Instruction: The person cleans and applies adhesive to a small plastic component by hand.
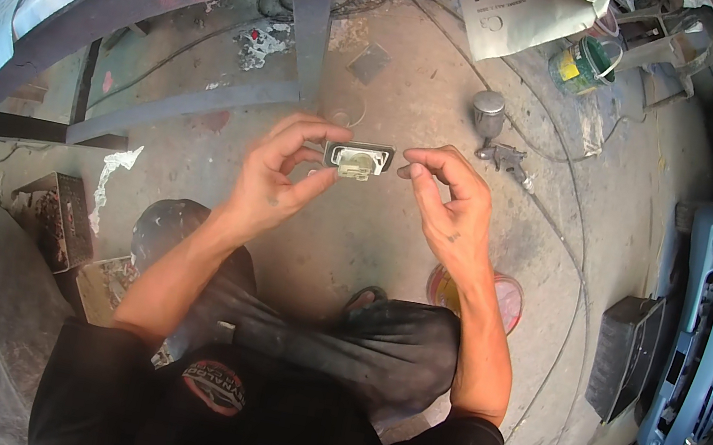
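In front of me my left hand (279,161) grips a small rectangular car lamp unit (359,160) by its left end, thumb below and fingers above. The unit has a dark rim, a pale housing and a yellowish socket in the middle facing up. My right hand (446,191) is just off the unit's right end, with thumb and forefinger drawn together. Something small and dark shows at those fingertips, but I cannot make out what it is. Both hands are held above the concrete floor (418,90), over my bent legs.
A spray gun (506,160) with a metal cup lies on the floor, hoses beside it. A green bucket (586,65) stands beyond. A blue bumper (700,312) and a dark box (624,357) are at right; a paper-covered stand (302,41) is at left. A round tub (506,303) sits beneath my right forearm.
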Available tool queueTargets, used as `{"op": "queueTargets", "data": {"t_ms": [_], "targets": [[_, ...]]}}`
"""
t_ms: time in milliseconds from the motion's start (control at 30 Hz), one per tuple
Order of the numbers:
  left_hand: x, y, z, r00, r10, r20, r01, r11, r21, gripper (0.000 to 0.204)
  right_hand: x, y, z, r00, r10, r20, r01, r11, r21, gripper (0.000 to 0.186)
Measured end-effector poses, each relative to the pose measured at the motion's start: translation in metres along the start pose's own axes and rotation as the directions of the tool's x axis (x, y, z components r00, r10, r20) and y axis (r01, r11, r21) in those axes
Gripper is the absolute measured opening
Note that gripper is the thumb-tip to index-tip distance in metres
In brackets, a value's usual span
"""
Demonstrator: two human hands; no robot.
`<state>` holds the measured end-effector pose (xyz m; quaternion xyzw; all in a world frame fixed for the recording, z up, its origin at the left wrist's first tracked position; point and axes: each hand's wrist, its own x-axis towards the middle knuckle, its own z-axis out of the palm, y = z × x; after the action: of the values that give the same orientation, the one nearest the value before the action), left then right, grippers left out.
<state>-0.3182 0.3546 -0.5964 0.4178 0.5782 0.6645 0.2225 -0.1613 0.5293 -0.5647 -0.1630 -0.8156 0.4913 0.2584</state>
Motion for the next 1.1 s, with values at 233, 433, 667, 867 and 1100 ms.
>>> {"op": "queueTargets", "data": {"t_ms": [233, 433, 667, 867, 1100], "targets": [[-0.0016, -0.0043, 0.0034, 0.995, -0.103, -0.005, 0.103, 0.991, -0.083, 0.044, 0.0006, -0.0005, -0.0010, 0.999, 0.024, -0.035, -0.024, 1.000, 0.002, 0.012], [-0.0005, -0.0016, 0.0016, 0.979, -0.205, 0.013, 0.203, 0.957, -0.207, 0.049, 0.0011, -0.0012, 0.0000, 0.997, 0.079, -0.018, -0.079, 0.997, -0.025, 0.012], [0.0005, 0.0011, 0.0004, 0.980, -0.200, 0.004, 0.198, 0.962, -0.188, 0.050, 0.0014, 0.0029, 0.0005, 0.999, 0.053, -0.009, -0.053, 0.997, -0.049, 0.012], [0.0003, -0.0001, -0.0017, 0.981, -0.192, -0.008, 0.189, 0.969, -0.156, 0.049, 0.0016, 0.0049, 0.0007, 0.999, 0.036, 0.003, -0.036, 0.997, -0.069, 0.011], [0.0001, -0.0008, -0.0022, 0.973, -0.229, -0.004, 0.224, 0.956, -0.192, 0.049, 0.0024, 0.0043, 0.0004, 0.999, 0.035, 0.007, -0.034, 0.996, -0.079, 0.011]]}}
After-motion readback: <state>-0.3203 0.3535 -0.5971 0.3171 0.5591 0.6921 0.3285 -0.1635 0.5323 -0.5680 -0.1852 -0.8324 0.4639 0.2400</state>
